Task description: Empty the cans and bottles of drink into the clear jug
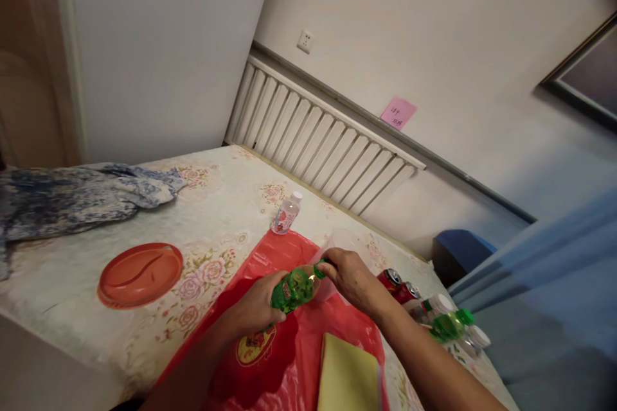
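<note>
My left hand is wrapped around the body of a green plastic bottle, held tilted above a red plastic bag. My right hand is closed on the bottle's neck, covering the cap. A clear plastic cup stands just behind my right hand, partly hidden by it.
A floral-covered table holds a small clear bottle, an orange lid, blue patterned cloth, a yellow pad, two red cans and more bottles at the right edge. A white radiator lines the wall.
</note>
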The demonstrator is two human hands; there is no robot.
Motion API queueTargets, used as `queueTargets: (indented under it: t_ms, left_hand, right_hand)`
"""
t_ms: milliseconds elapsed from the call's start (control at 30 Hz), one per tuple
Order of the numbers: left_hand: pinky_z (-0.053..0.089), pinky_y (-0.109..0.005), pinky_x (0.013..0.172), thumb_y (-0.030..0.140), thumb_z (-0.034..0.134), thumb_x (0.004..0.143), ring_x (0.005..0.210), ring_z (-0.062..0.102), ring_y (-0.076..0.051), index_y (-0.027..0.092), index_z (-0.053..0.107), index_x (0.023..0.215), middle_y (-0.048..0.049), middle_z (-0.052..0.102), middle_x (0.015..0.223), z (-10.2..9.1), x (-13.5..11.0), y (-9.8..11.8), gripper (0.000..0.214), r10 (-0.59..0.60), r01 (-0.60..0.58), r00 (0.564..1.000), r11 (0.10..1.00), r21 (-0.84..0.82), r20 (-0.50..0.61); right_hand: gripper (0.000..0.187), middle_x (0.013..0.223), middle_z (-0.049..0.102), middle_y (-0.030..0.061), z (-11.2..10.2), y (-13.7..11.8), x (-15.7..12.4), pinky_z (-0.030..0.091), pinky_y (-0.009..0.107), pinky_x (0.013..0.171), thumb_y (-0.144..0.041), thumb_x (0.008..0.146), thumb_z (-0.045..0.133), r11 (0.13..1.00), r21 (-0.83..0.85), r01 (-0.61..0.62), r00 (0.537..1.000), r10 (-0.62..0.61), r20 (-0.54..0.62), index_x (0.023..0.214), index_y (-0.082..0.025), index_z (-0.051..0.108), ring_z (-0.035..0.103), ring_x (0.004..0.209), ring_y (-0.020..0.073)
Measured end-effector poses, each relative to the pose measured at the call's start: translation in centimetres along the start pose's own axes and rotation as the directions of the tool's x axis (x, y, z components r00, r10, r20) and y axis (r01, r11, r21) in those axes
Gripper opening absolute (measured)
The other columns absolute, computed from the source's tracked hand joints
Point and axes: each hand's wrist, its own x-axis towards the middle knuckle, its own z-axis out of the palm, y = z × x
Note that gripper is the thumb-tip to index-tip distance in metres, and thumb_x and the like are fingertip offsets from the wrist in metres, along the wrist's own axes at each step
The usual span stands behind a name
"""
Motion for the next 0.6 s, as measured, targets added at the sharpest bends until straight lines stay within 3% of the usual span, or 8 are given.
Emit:
queueTargets:
  t_ms: [200, 300, 433, 600]
  left_hand:
    - [0.042, -0.023, 0.069, 0.006, 0.052, 0.053, 0.082, 0.06, -0.018, 0.023, 0.063, 0.115, 0.0026, 0.07, 0.099, 0.0, 0.0, 0.1, 0.065, 0.002, -0.002, 1.0, 1.0, 0.002, 0.019]
    - [0.043, -0.022, 0.072, 0.007, 0.053, 0.054, 0.085, 0.06, -0.017, 0.02, 0.06, 0.121, 0.0017, 0.07, 0.104, 0.0, 0.0, 0.1, 0.069, -0.01, 0.011, 0.999, 0.999, -0.033, 0.031]
    - [0.042, -0.021, 0.069, 0.007, 0.053, 0.054, 0.084, 0.059, -0.016, 0.019, 0.06, 0.119, 0.0012, 0.069, 0.104, 0.0, 0.0, 0.0, 0.066, -0.03, 0.031, 0.999, 0.999, -0.02, 0.034]
    - [0.044, -0.022, 0.075, 0.008, 0.054, 0.055, 0.09, 0.061, -0.018, 0.02, 0.058, 0.125, 0.0003, 0.07, 0.11, 0.0, -0.1, 0.0, 0.071, -0.02, 0.021, 0.999, 0.999, -0.028, 0.024]
  right_hand:
    - [0.038, 0.067, 0.066, 0.002, 0.7, 0.7, 0.0, 0.036, 0.025, 0.056, -0.044, 0.097, 0.048, 0.988, 0.121, -0.092, 0.995, 0.095, -0.014, 0.077, -0.017, 0.066, 0.055, 0.06, 0.014]
    - [0.038, 0.079, 0.07, 0.004, 0.3, 1.2, -0.4, 0.043, 0.027, 0.066, -0.049, 0.096, 0.048, 0.97, 0.229, -0.075, 0.995, 0.088, -0.047, 0.098, -0.016, 0.069, 0.061, 0.07, 0.0161]
    - [0.053, 0.099, 0.07, 0.0061, -0.2, 1.9, -1.2, 0.048, 0.029, 0.071, -0.04, 0.082, 0.068, 0.93, 0.357, -0.082, 0.994, 0.103, -0.04, 0.129, -0.016, 0.059, 0.06, 0.075, 0.0157]
    - [0.06, 0.104, 0.069, 0.0062, 1.2, 2.9, -2.0, 0.051, 0.033, 0.079, -0.031, 0.07, 0.075, 0.845, 0.514, -0.148, 0.982, 0.186, -0.023, 0.127, -0.017, 0.062, 0.061, 0.084, 0.0187]
